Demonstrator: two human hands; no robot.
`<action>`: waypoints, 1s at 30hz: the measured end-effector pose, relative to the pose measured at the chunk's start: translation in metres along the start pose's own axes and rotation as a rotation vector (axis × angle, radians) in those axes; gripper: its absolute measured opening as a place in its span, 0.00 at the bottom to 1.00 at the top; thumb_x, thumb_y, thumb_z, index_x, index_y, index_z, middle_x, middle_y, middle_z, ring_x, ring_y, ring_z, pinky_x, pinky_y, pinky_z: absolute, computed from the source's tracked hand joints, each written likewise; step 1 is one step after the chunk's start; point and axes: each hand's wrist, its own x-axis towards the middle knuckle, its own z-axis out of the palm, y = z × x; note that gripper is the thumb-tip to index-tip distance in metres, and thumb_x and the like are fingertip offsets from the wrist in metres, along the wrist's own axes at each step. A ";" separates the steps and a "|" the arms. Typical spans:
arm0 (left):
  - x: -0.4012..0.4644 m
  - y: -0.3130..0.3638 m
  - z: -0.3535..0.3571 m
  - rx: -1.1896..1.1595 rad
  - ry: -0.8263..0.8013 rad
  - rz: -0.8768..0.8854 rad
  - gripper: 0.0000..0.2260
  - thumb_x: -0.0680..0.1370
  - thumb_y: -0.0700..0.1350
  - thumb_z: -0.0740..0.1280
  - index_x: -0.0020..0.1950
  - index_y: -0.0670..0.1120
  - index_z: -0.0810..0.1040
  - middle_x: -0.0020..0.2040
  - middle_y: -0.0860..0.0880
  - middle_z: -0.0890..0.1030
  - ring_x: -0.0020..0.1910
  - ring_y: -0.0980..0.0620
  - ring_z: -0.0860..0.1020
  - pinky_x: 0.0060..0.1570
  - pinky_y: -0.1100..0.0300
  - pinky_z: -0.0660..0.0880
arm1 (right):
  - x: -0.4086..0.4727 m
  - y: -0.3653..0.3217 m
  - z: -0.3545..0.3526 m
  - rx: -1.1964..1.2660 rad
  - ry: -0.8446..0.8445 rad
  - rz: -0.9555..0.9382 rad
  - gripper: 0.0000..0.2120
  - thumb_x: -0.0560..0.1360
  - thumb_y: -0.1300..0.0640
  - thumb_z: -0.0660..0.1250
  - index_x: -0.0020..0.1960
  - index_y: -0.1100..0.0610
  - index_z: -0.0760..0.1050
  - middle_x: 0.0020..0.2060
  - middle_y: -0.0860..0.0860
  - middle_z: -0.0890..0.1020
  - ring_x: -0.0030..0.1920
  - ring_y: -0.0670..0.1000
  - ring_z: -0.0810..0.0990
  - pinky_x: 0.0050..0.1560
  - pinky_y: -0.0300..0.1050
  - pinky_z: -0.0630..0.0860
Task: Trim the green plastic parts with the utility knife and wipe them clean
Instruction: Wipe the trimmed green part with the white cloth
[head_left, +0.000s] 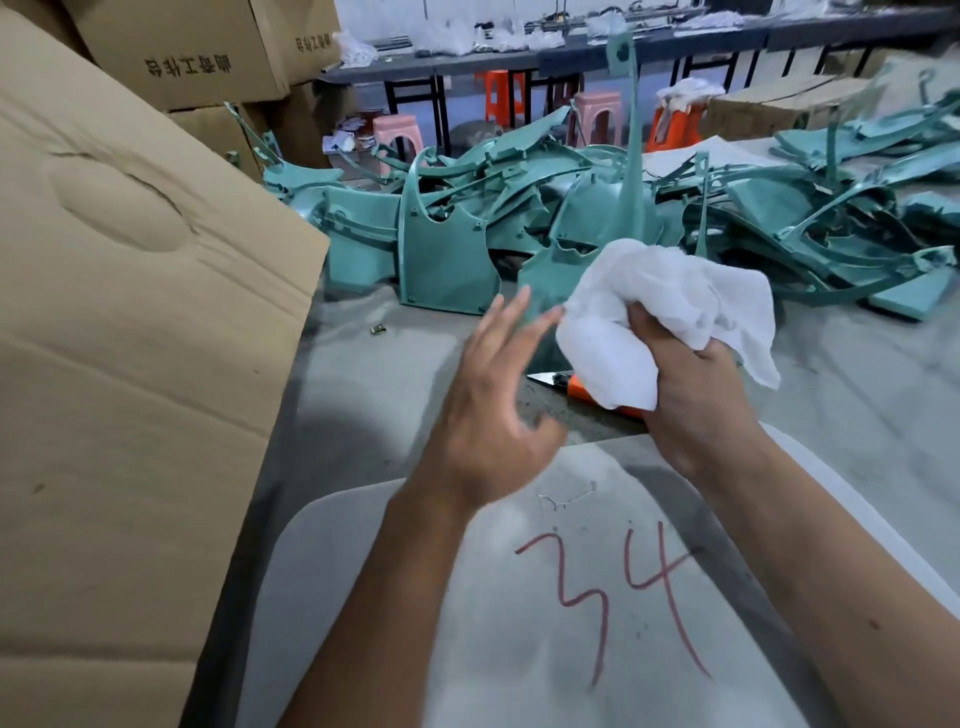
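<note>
Grey table (363, 395): utility knife (558, 382) flat, blade pointing left.

Only readable bit is a red handwritten "34" on the grey panel (519, 597); the cardboard boxes (208, 57) up behind it have upside-down printed characters, can't make them out

grey table (395, 384) carries a heap of green plastic parts (571, 218), an orange utility knife (576, 387), a small dark bit (379, 329).
</note>
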 end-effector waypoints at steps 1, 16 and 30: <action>0.001 0.004 0.007 0.059 -0.007 0.010 0.37 0.72 0.45 0.70 0.80 0.56 0.62 0.82 0.54 0.59 0.81 0.55 0.53 0.77 0.41 0.58 | 0.000 0.001 0.001 0.002 -0.018 -0.003 0.09 0.82 0.48 0.68 0.50 0.49 0.85 0.46 0.51 0.88 0.45 0.51 0.88 0.41 0.51 0.84; 0.014 0.014 0.004 -1.220 0.402 -0.646 0.14 0.81 0.32 0.60 0.62 0.43 0.79 0.57 0.42 0.85 0.53 0.41 0.83 0.62 0.32 0.74 | 0.001 0.008 -0.003 -0.663 0.339 -0.225 0.20 0.81 0.55 0.68 0.71 0.58 0.73 0.61 0.49 0.77 0.54 0.39 0.72 0.52 0.20 0.62; 0.012 0.009 0.008 -1.634 0.146 -0.663 0.34 0.80 0.69 0.53 0.63 0.40 0.77 0.62 0.43 0.80 0.71 0.45 0.75 0.76 0.47 0.63 | -0.015 0.025 0.040 -1.069 -0.582 -0.667 0.31 0.79 0.56 0.64 0.80 0.47 0.60 0.76 0.41 0.66 0.77 0.42 0.64 0.75 0.41 0.64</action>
